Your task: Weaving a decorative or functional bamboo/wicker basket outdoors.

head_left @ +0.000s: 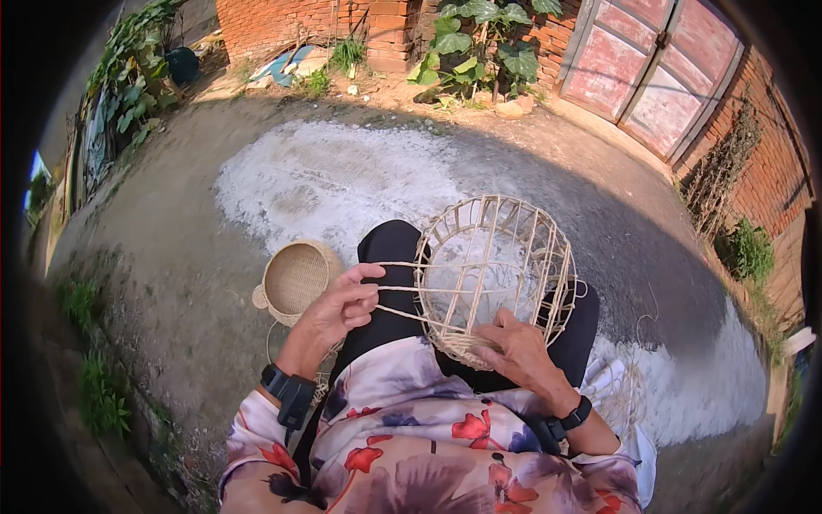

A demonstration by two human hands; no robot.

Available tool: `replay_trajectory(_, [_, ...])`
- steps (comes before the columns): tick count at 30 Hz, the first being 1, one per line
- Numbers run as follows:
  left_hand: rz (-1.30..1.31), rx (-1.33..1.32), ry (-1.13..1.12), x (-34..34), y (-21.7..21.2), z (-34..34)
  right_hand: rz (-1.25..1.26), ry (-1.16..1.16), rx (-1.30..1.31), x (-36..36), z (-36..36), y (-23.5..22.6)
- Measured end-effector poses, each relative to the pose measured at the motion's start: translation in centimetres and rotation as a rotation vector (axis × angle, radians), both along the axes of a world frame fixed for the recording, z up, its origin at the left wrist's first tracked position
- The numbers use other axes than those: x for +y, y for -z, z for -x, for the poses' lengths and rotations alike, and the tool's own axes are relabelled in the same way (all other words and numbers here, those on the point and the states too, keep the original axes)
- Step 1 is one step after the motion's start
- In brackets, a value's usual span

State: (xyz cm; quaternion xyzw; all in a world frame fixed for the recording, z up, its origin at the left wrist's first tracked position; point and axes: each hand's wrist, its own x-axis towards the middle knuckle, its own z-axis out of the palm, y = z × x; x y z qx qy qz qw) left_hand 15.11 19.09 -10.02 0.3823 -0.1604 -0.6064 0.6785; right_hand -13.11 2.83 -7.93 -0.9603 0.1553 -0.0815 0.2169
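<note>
An open-work basket (561, 244) of tan cord or cane rests on my lap between my dark-trousered knees, its hoop-like frame crossed by straight strands. My left hand (342, 304) is to the left of it, fingers bent around several tan cords (398, 290) stretched out from the basket's left side. At the near right part of the basket, my right hand (521, 349) has its thumb and fingers closed on the crossing strands; the exact strand under the fingertips is hidden.
A small, tightly woven round basket (327, 267) sits on the ground by my left knee. Loose cords (632, 390) and white cloth (642, 463) lie at my right. White powdery patches (342, 180) cover parts of the ground. Beyond are leafy plants (479, 43), a brick wall (274, 26) and a faded red door (634, 60).
</note>
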Motion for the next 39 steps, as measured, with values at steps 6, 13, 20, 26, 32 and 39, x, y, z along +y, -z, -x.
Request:
replay_trajectory(6, [-0.194,0.078,-0.845,19.4,7.0,-19.3,-0.118,0.034,-0.065,-0.8,0.0,0.4])
replay_trajectory(13, [-0.856,-0.442,-0.908,29.8,11.2,-23.2,-0.227,0.085,-0.207,-0.1,-1.3,1.0])
replay_trajectory(20, [-0.327,-1.593,-0.380,4.0,0.1,-0.7,-0.103,0.044,-0.370,-0.1,-5.0,-0.6])
replay_trajectory(26, [-0.219,-1.776,-0.003,0.6,-3.2,4.7,-0.108,-0.015,-0.202,-0.4,-9.1,-1.6])
replay_trajectory(32, [-0.050,-1.953,0.240,2.2,-2.6,4.9,0.140,-0.439,-0.207,1.4,-9.7,-2.5])
replay_trajectory(39, [0.283,-1.573,-0.474,-1.1,-5.5,5.5,-0.607,0.016,-0.411,1.1,-6.7,-1.9])
